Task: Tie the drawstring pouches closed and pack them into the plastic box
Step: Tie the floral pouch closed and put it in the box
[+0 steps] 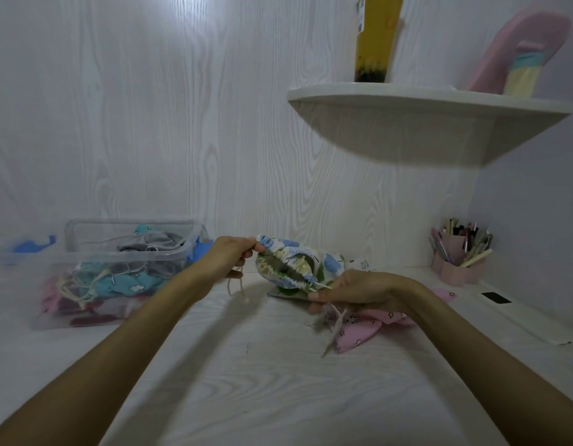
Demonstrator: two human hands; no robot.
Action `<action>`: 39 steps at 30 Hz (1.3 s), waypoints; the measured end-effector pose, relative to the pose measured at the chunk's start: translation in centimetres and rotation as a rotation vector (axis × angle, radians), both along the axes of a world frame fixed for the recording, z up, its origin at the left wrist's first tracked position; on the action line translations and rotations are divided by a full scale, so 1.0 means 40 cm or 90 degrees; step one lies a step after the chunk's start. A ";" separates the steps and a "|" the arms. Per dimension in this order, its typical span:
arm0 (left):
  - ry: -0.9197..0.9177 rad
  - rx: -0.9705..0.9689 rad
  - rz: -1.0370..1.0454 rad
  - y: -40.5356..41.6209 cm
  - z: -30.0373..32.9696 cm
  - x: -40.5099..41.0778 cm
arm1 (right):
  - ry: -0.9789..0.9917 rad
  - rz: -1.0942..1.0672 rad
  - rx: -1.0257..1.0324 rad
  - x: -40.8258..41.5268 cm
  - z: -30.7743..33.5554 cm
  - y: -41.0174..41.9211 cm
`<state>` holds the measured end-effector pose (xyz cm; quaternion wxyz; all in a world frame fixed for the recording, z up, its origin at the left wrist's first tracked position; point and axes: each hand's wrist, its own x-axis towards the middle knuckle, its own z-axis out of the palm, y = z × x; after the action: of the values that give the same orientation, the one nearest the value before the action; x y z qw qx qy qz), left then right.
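Mid-frame, just above the worktop (278,381), the blue pouch (294,267) is being cinched. The left hand (228,254) pinches its gathered rim; the right hand (352,289) pinches the cord (322,285). The mouth gapes, so next likely comes a pull apart, then knotting. The box (111,272) sits mid-left, part filled.

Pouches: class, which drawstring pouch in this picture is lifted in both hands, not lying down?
The blue, white and green pouch, gathered mouth stretched between left hand and right hand. The pink pouches lie on the table; others sit in the plastic box.
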<state>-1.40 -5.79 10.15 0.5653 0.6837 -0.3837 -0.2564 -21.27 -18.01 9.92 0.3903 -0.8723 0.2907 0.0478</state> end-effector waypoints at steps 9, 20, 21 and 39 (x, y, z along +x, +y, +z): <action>-0.142 0.074 -0.006 -0.002 -0.073 0.003 | -0.408 -0.260 0.100 -0.033 -0.038 -0.058; -0.331 0.159 0.051 -0.014 -0.206 0.053 | -0.204 -0.385 -0.083 -0.085 -0.128 -0.116; -0.350 0.201 0.053 -0.019 -0.219 0.058 | -0.165 -0.354 -0.117 -0.086 -0.137 -0.116; -0.454 0.346 -0.080 0.006 -0.273 -0.143 | -0.026 -0.086 -0.539 -0.046 -0.188 0.058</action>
<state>-7.12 -5.54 -0.77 0.1808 0.8282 -0.5142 -0.1303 -23.09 -15.67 2.38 0.0060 -0.9353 0.3333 -0.1190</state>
